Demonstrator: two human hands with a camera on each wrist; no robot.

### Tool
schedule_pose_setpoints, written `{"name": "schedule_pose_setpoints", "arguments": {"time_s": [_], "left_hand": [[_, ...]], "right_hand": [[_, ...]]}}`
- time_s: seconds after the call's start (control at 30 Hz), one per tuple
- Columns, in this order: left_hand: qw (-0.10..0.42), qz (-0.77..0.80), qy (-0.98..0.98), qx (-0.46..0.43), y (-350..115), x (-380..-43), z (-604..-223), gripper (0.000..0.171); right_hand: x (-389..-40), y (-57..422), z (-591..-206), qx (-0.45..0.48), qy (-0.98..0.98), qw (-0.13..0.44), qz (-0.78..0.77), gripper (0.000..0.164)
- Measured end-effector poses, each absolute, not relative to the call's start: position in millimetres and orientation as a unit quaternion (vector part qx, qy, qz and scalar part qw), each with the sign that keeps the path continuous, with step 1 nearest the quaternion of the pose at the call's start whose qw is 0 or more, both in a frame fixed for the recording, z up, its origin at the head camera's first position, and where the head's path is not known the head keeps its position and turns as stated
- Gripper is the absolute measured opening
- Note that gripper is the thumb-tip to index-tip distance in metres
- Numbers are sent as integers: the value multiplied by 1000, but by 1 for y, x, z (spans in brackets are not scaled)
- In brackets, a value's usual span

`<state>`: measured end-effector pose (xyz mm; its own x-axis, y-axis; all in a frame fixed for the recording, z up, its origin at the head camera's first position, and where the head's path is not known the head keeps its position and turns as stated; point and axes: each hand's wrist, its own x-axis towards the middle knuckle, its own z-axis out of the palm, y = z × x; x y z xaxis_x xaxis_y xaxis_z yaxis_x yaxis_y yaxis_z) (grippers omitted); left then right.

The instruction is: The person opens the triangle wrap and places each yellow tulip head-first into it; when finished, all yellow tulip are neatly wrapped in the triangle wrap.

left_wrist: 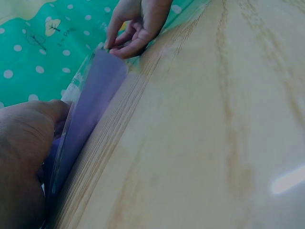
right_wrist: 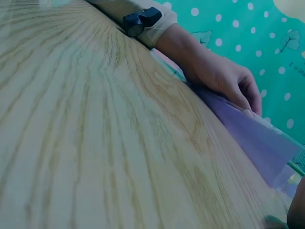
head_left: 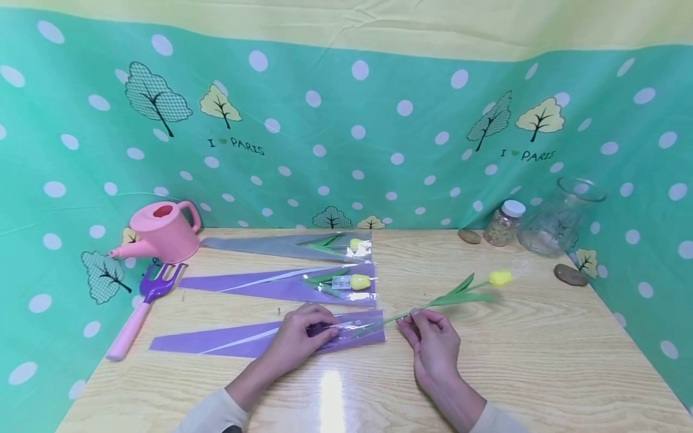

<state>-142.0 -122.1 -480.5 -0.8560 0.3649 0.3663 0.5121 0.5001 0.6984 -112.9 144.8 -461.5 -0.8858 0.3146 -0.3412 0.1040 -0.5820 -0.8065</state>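
A yellow artificial tulip point(head_left: 499, 277) with green leaves lies slanted in my right hand point(head_left: 435, 346), its stem pinched between thumb and fingers. The stem's lower end reaches into the mouth of the nearest purple flower sleeve point(head_left: 233, 338). My left hand point(head_left: 305, 334) pinches the clear film of that sleeve near its wide end. In the left wrist view the sleeve's purple sheet point(left_wrist: 97, 86) stands tilted off the table between both hands. From the right wrist, the left thumb is seen against the film, while only a sliver of the right hand point(right_wrist: 298, 210) shows.
Behind lie a second purple sleeve point(head_left: 227, 282) and a greyish sleeve point(head_left: 254, 245), each holding a yellow tulip. A pink watering can point(head_left: 165, 234) and a hand fork point(head_left: 132, 328) are at left. At right stand a lidded jar point(head_left: 500, 227) and glass vase point(head_left: 552, 225), beside stones point(head_left: 571, 275).
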Motion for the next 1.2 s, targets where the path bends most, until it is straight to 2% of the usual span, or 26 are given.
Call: {"name": "schedule_pose_setpoints", "arguments": {"time_s": [0.27, 0.5, 0.6, 0.8, 0.93, 1.2], "left_hand": [[81, -426, -863, -259, -122, -143, -480, 17], [91, -421, -862, -266, -121, -144, -482, 17], [87, -423, -863, -262, -121, -144, -483, 17], [77, -426, -863, -260, -120, -144, -481, 17], [78, -425, -863, -262, -121, -143, -480, 16], [81, -425, -863, -259, -122, -142, -480, 17]], "right_hand": [[-112, 144, -461, -232, -469, 54, 851, 10], [-111, 146, -458, -238, -486, 50, 839, 11], [-112, 153, -456, -238, -489, 50, 838, 16], [-116, 181, -447, -252, -467, 68, 845, 36], [-115, 201, -444, -271, -451, 84, 846, 55], [-111, 220, -446, -292, -436, 75, 848, 86]]}}
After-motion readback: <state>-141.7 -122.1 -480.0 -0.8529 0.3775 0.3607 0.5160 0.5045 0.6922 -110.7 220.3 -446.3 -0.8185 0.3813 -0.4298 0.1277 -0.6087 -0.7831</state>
